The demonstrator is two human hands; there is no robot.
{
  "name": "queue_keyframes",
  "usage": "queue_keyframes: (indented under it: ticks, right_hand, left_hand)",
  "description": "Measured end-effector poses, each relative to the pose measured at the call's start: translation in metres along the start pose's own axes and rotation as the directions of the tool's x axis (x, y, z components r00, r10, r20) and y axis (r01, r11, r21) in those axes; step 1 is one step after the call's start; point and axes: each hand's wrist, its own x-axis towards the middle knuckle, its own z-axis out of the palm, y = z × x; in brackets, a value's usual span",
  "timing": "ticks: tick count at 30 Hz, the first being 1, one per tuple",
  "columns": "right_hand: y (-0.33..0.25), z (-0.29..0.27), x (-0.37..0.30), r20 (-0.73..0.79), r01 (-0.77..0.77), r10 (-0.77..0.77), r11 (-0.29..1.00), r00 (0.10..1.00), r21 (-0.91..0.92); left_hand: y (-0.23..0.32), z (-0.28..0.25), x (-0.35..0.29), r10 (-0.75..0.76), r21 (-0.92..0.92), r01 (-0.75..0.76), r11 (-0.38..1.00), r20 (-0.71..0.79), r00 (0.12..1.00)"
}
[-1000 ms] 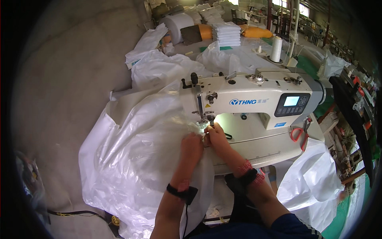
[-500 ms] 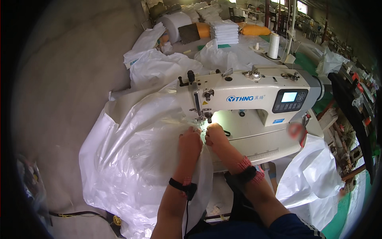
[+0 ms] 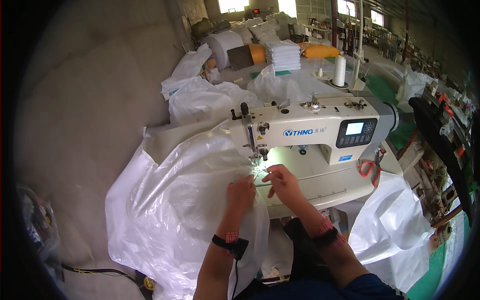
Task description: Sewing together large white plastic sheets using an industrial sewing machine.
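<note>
A white sewing machine [image 3: 275, 122] stands in front of me, its lamp lighting the needle area. To the left, a large white plastic sheet [image 3: 170, 200] is bunched and hangs over the table's near side. My left hand [image 3: 241, 194] is closed on the sheet's edge, just in front of the presser foot [image 3: 256, 162]. Right of the foot, my right hand [image 3: 284, 184] is raised with its fingers curled. Something thin and dark shows at those fingertips, too small to name.
Red-handled scissors [image 3: 367, 171] lie at the right end of the machine bed. Behind the machine are a thread cone [image 3: 339, 71], a stack of folded white sheets [image 3: 283, 55] and a large white roll [image 3: 225, 47]. More white sheeting [image 3: 387, 217] hangs at the right.
My right hand has drawn back to the right, away from my left hand, and its fingers have loosened. My left hand has shifted slightly nearer me. The view has tilted up a little.
</note>
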Motion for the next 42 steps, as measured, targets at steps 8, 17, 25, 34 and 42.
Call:
queue_keyframes:
  ticks: [8, 17, 25, 34, 42]
  right_hand:
    - [0.033, -0.038, 0.016, 0.213, 0.265, -0.376, 0.091, 0.902, -0.96]
    - [0.044, -0.047, 0.038, 0.241, 0.259, -0.279, 0.027, 0.93, -0.966]
    - [0.022, -0.031, 0.014, 0.116, 0.19, -0.197, 0.413, 0.973, -0.891]
    - [0.032, -0.028, 0.025, 0.284, 0.379, -0.299, 0.332, 0.911, -0.864]
    - [0.022, -0.014, 0.038, 0.345, 0.416, -0.255, 0.323, 0.903, -0.85]
  left_hand:
    - [0.009, -0.002, -0.01, -0.046, -0.169, 0.039, 0.985, -0.04, 0.998]
    - [0.012, -0.022, 0.004, 0.116, -0.004, -0.116, 0.993, -0.024, 0.993]
    - [-0.018, 0.006, 0.021, 0.145, -0.376, -0.155, 0.914, -0.054, 0.988]
    - [-0.014, 0.001, 0.022, -0.183, -0.883, 0.215, 0.418, 0.15, 0.972]
    - [-0.015, 0.007, 0.006, -0.218, -0.997, -0.03, -0.066, -0.015, 0.976]
